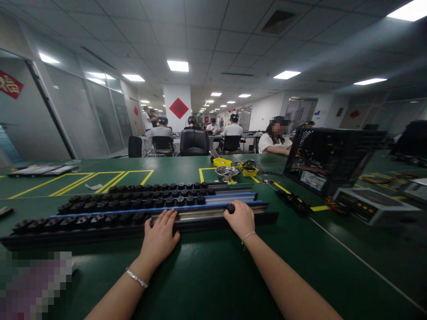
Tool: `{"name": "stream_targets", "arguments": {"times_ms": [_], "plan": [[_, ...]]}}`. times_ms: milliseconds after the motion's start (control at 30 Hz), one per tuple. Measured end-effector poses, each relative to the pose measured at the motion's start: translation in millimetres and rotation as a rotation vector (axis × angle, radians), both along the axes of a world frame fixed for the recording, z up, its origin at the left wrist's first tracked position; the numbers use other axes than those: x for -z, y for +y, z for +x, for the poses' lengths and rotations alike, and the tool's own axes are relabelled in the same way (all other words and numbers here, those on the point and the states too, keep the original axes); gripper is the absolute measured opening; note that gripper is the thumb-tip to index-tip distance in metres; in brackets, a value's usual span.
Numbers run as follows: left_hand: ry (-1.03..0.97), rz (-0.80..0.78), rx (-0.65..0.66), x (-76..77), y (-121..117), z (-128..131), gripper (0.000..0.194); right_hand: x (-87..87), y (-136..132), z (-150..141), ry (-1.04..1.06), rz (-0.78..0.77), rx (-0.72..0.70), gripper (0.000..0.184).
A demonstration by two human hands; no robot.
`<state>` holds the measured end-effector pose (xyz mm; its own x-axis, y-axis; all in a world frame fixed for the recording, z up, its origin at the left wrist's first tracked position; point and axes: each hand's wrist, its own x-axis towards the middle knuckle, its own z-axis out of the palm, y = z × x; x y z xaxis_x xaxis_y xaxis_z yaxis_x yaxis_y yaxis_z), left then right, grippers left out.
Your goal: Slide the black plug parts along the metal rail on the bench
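Long black rails (pixel 200 218) lie across the green table, their left stretches filled with rows of small black round-topped parts (pixel 96 220). My left hand (pixel 162 233) rests on the nearest rail, fingers spread, by the right end of its row. Farther right, my right hand (pixel 242 218) pinches a small black part (pixel 230 208) above the bare metal channel of that rail. Whether this part touches the rail I cannot tell. Blue strips (pixel 233 198) run along the rails.
At the right stand an open computer case (pixel 330 155) and a power supply (pixel 373 206), with loose black parts (pixel 293 202) nearby. Behind the rails sit a metal bowl (pixel 227 171) and yellow trays (pixel 222 162). A person (pixel 275 140) sits across the table. Flat items (pixel 43 169) lie far left.
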<state>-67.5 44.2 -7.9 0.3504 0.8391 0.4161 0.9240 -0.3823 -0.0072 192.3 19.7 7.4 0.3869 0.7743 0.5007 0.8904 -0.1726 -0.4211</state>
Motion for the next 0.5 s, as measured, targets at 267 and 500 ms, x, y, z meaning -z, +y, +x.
{"name": "stream_targets", "arguments": {"times_ms": [267, 500], "plan": [[-0.009, -0.001, -0.001, -0.7, -1.2, 0.2, 0.053, -1.2, 0.2, 2.2, 0.012, -0.004, -0.015, 0.022], [-0.010, -0.014, 0.004, -2.6, -2.1, 0.4, 0.053, -1.9, -0.1, 2.6, 0.031, -0.015, -0.011, 0.026]]}}
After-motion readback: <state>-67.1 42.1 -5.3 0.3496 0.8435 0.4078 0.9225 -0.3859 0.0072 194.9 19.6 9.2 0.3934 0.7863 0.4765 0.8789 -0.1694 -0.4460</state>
